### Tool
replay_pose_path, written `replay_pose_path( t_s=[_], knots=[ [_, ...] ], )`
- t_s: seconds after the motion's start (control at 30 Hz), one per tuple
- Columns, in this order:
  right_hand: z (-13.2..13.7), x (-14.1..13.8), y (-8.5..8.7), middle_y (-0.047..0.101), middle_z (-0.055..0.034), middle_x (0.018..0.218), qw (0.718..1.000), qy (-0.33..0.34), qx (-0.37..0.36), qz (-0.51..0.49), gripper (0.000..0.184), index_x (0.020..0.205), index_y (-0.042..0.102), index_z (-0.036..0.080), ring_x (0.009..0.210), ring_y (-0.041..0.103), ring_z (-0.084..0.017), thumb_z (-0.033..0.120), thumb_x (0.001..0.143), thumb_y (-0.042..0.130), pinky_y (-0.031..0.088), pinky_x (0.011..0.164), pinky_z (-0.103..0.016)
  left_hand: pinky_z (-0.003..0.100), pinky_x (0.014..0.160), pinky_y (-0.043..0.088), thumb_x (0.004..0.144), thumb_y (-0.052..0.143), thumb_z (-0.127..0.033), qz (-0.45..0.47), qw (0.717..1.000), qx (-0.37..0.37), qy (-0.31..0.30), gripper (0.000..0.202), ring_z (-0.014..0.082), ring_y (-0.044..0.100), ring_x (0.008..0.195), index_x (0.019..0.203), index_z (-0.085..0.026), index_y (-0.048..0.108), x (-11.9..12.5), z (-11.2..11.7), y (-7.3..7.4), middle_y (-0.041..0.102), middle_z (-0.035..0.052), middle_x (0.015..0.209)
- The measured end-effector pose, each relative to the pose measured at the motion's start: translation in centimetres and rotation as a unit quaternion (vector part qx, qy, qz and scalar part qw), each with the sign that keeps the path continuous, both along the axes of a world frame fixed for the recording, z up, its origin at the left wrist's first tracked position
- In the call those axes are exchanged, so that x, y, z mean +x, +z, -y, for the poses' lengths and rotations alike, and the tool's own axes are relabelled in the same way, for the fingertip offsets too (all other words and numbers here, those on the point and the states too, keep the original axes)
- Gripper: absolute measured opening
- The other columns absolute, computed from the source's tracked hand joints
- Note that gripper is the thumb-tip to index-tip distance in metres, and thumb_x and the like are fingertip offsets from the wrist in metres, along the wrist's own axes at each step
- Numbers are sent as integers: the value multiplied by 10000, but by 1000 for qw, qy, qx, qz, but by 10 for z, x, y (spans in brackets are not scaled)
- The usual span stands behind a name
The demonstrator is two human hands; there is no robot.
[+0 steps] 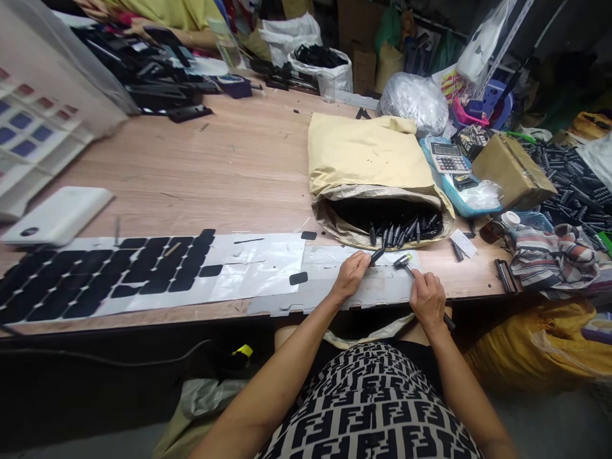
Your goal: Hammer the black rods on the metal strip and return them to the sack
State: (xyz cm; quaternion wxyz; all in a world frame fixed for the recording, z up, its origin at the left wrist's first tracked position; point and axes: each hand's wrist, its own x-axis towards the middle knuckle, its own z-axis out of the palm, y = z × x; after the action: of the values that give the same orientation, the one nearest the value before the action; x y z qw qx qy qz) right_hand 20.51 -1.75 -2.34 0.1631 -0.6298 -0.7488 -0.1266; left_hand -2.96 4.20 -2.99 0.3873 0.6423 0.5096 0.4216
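My left hand (352,274) is closed on a small black pen-like piece (377,256), whose end points right. In my right hand (428,296) is a small hammer (402,261); its head, with a yellowish face, lies near the tip of that piece, and the dark handle runs back through my fist. Both hands are over a grey board (325,280) at the table's front edge. Just beyond them a pale yellow sack (368,153) lies with its mouth toward me, and many black pen-like pieces (404,234) spill from it.
To the left, black rounded pads (88,277) lie in rows on a white sheet (248,268), beside a white box-like object (62,213). A blue tray (459,197) with a calculator (449,157) stands right of the sack. Another person's arm (191,39) shows at the far left, behind black parts (157,89).
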Motion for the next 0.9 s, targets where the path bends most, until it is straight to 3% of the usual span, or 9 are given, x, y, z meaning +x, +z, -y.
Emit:
replay_pose_path(
  t_s=[0.3,0.43,0.57,0.7,0.9],
  knots=[
    [1,-2,-1,563,-82,914,999,-14,8,33,344,1270,619,205,852,466,-233,198,976,442,356,726,-334,304,809,477,1011,332,-456,13,1000,-2,2,442,180,557,805,770,-197,598,0,1,2,548,34,819],
    [2,-4,2,562,-79,902,999,-19,8,33,338,1260,628,204,844,463,-234,188,978,442,348,718,-330,324,853,475,1003,346,-446,-13,999,6,-42,433,197,564,858,771,-200,616,-4,9,8,581,56,867],
    [3,-6,3,563,-81,910,999,-21,4,31,337,1262,627,205,848,459,-237,189,977,448,348,721,-334,400,987,430,932,541,-420,-92,986,34,-136,272,238,566,1026,835,-226,705,-14,34,9,656,73,1075],
    [3,-5,1,560,-84,916,999,-20,3,33,338,1264,620,209,857,456,-241,197,969,457,353,729,-340,493,1087,362,797,752,-411,-177,959,77,-209,131,310,502,1233,821,-285,778,-19,62,4,625,49,1324],
    [3,-5,0,553,-87,916,999,-20,0,27,342,1267,616,202,852,453,-242,188,965,456,348,725,-338,582,1123,311,684,862,-325,-253,938,145,-187,160,381,416,1351,805,-276,770,-11,88,-1,505,42,1506]
  ],
)
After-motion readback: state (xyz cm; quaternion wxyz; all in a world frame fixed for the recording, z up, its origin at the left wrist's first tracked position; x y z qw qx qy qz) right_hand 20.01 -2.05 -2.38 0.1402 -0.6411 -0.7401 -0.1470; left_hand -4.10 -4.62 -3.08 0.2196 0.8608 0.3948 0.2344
